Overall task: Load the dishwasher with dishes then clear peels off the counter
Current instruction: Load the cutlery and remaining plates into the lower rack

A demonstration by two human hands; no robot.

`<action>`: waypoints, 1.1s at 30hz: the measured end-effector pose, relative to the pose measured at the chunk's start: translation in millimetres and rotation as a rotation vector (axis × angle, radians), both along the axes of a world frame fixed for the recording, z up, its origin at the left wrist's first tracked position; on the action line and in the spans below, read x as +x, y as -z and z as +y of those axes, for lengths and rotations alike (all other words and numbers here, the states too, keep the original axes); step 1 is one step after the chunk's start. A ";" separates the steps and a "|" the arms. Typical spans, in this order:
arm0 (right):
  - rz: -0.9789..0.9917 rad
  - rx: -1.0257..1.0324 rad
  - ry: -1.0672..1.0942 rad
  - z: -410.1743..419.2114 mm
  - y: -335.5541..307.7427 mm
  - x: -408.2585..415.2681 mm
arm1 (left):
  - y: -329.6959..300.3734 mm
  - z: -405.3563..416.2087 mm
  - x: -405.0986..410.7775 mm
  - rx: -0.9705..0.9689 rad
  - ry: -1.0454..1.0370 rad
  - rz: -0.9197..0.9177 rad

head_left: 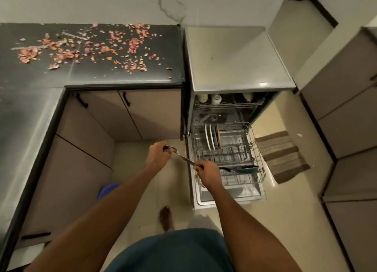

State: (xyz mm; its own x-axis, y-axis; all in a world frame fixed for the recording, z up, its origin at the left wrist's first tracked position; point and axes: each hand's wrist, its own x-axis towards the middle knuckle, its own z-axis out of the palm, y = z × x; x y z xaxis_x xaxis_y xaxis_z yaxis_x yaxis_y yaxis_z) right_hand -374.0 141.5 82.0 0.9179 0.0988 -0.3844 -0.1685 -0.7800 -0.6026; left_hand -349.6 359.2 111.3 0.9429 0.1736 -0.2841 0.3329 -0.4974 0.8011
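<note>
My left hand grips cutlery with a black handle end, and a metal spoon runs from it toward my right hand. My right hand pinches the spoon's other end over the front left corner of the pulled-out lower rack. The dishwasher stands open. White plates stand upright in the lower rack, and a small dark pan lies near the rack's front. Cups sit in the upper rack. Pink onion peels are scattered over the dark counter.
Two knives lie among the peels on the counter. A striped mat lies on the floor right of the dishwasher. A blue object sits on the floor by the cabinets. My bare foot stands on the tiles. Cabinets line the right side.
</note>
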 end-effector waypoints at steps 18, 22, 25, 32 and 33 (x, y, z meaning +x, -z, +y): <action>-0.077 -0.195 -0.077 -263.0 -11.7 -90.2 | 3.7 -243.4 -100.9 0.229 0.123 -0.078; -0.077 -0.209 -0.083 -311.9 -12.7 -107.5 | 12.4 -289.8 -108.8 0.253 0.146 -0.109; -0.085 -0.205 -0.064 -341.2 -8.8 -110.2 | 18.7 -316.7 -106.6 0.270 0.190 -0.110; -0.074 -0.216 0.021 -384.8 -3.9 -85.3 | 26.0 -365.1 -69.4 0.284 0.221 -0.128; -0.073 -0.226 0.027 -391.1 -3.0 -77.1 | 28.1 -371.3 -61.1 0.292 0.229 -0.133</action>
